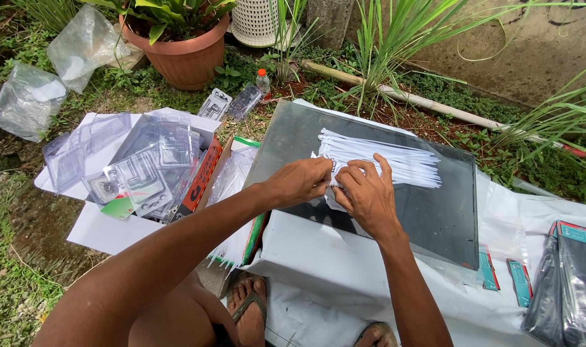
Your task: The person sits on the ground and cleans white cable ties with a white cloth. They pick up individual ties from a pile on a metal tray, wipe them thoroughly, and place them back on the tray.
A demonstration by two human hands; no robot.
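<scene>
Pinching the near end of a bundle of white strips [376, 160], the left hand [299, 181] and right hand [367, 193] meet, fingertips closed on it. The bundle lies across the far half of a dark glass sheet [428, 218], fanning toward its right edge.

Soft, even daylight falls from above; nothing throws a hard shadow. Only a faint dim patch sits under my left hand [299, 182] and my right hand [365, 193] on the dark glass sheet [434, 212], which gives back a dull grey sheen rather than glare. The white cloth [319, 257] just below the glass is bright, nearly washed out. Focus is sharp around the glass; far from it, at the picture's edges, lines bow and grass softens slightly.
</scene>
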